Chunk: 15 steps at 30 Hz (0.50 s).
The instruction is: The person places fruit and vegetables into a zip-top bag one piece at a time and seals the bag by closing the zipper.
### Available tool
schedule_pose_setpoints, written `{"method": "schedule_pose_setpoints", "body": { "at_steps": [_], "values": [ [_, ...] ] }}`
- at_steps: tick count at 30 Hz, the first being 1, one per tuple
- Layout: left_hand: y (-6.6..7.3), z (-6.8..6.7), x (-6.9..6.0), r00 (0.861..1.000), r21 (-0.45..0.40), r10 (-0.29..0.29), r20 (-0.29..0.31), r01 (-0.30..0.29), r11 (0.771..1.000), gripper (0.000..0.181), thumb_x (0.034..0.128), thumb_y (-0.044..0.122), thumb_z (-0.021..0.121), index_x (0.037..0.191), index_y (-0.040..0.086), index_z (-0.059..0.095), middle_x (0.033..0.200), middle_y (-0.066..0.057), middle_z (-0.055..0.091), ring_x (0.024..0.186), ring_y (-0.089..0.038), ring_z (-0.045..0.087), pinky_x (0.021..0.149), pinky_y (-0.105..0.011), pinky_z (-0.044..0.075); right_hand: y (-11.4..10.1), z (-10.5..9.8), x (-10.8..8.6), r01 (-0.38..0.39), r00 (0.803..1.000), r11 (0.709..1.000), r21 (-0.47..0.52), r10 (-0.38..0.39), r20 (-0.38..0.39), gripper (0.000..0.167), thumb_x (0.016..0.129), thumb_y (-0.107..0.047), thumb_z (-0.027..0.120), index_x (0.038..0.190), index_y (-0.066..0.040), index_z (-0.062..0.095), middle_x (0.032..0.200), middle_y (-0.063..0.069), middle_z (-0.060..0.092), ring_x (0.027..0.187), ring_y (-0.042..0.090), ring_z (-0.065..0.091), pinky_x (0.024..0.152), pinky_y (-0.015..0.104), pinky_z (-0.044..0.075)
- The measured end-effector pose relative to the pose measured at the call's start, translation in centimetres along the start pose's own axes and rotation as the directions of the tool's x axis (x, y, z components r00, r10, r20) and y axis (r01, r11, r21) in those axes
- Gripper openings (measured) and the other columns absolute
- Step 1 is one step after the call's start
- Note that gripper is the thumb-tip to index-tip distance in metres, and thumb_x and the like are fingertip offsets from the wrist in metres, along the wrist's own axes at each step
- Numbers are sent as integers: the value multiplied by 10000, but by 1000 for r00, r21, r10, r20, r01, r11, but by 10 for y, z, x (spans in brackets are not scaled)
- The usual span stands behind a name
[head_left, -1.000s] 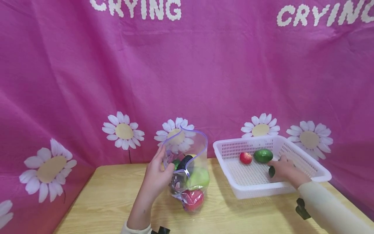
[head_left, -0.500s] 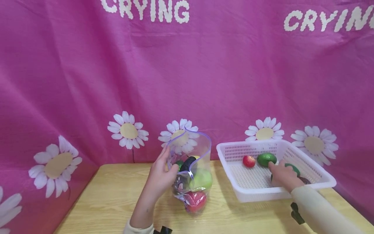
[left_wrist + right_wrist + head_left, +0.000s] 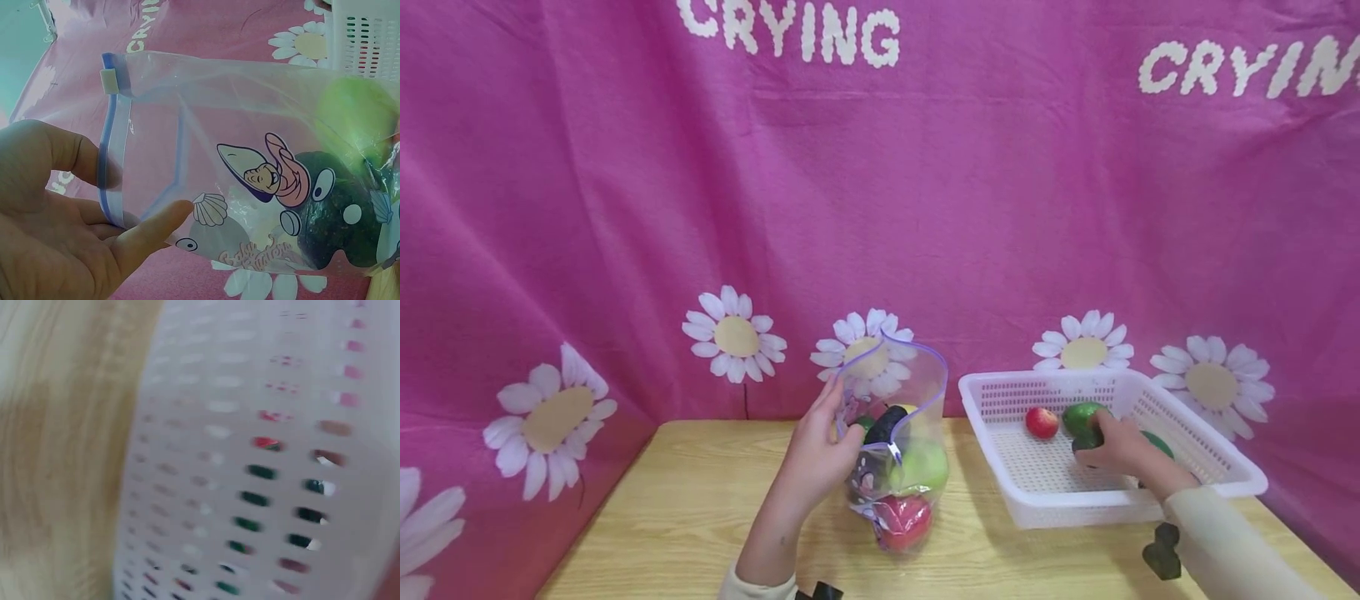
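In the head view my left hand (image 3: 820,450) holds the side of a clear zip bag (image 3: 945,379) with a purple rim. Its mouth gapes. The left wrist view shows the thumb in front of the bag (image 3: 206,150) and other fingers behind its zip edge. Inside are a light green fruit (image 3: 925,467), a red fruit (image 3: 904,521) and a dark long piece (image 3: 886,423). My right hand (image 3: 1123,450) reaches into a white basket (image 3: 992,475), thumb and fingers around a dark green piece (image 3: 1086,442), its kind partly hidden.
In the basket a red apple-like fruit (image 3: 1042,422) and a green oval fruit (image 3: 1081,414) lie near the hand. Another green piece (image 3: 1157,443) is at its right. A wooden table (image 3: 685,500) bears all. A pink curtain (image 3: 925,208) hangs behind.
My right hand has shifted within the basket and now grips a dark green piece beside the green oval fruit. The left hand stays on the bag. The head view has tilted slightly.
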<state>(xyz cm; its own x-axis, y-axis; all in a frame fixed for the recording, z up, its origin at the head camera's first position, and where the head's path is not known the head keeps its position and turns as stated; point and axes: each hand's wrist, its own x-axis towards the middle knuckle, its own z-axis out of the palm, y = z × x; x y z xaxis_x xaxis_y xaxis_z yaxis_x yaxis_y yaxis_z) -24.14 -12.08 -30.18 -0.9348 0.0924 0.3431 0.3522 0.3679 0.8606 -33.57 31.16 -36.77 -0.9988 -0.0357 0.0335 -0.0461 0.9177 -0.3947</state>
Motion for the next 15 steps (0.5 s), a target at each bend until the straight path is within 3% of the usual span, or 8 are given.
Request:
{"method": "schedule_pose_setpoints", "body": {
  "at_steps": [2,4,7,9,11,15],
  "values": [
    [0,0,1,1000,6,-1,-1,1,1000,703,918,45,565,1557,-60,292,1683,-140,164,504,-102,302,457,-178,354,-5,-6,0,47,998,999,26,-46,-34,569,844,-207,786,1223,93,485,1091,333,516,998,449,501,820,597,514],
    [0,0,1,1000,14,8,-7,-7,1000,697,917,48,567,1550,-72,299,1679,-156,171,645,-146,522,454,-186,359,-13,-12,-1,104,991,994,36,-100,-87,564,832,-187,798,1237,75,507,1085,329,529,1010,461,509,827,611,525],
    [0,1,2,1000,16,5,-7,-5,1000,697,921,52,569,1551,-73,297,1679,-160,165,704,-199,526,454,-192,361,-27,-23,-3,193,967,980,44,-182,-179,565,816,-170,818,1247,48,524,1059,320,537,1005,468,510,821,624,539],
    [0,1,1,1000,16,2,-4,-2,1000,698,924,50,568,1554,-70,292,1681,-160,161,706,-180,538,457,-193,362,-41,-31,-5,251,941,967,37,-235,-246,579,808,-168,831,1255,35,524,1075,334,527,1024,487,504,830,645,533],
    [0,1,1,1000,7,-6,3,6,1000,703,928,47,566,1561,-62,279,1684,-152,149,554,-128,339,461,-183,356,-61,-41,-8,314,910,948,44,-288,-298,601,799,-158,842,1272,36,525,1125,356,526,1050,504,509,836,646,537],
    [1,2,1,1000,-1,-9,8,9,1000,702,934,46,566,1565,-55,274,1688,-143,142,522,-95,311,466,-178,362,-104,-61,-17,439,849,896,68,-389,-358,614,805,-138,848,1307,28,537,1188,321,566,1071,470,572,831,574,574]
  ]
}}
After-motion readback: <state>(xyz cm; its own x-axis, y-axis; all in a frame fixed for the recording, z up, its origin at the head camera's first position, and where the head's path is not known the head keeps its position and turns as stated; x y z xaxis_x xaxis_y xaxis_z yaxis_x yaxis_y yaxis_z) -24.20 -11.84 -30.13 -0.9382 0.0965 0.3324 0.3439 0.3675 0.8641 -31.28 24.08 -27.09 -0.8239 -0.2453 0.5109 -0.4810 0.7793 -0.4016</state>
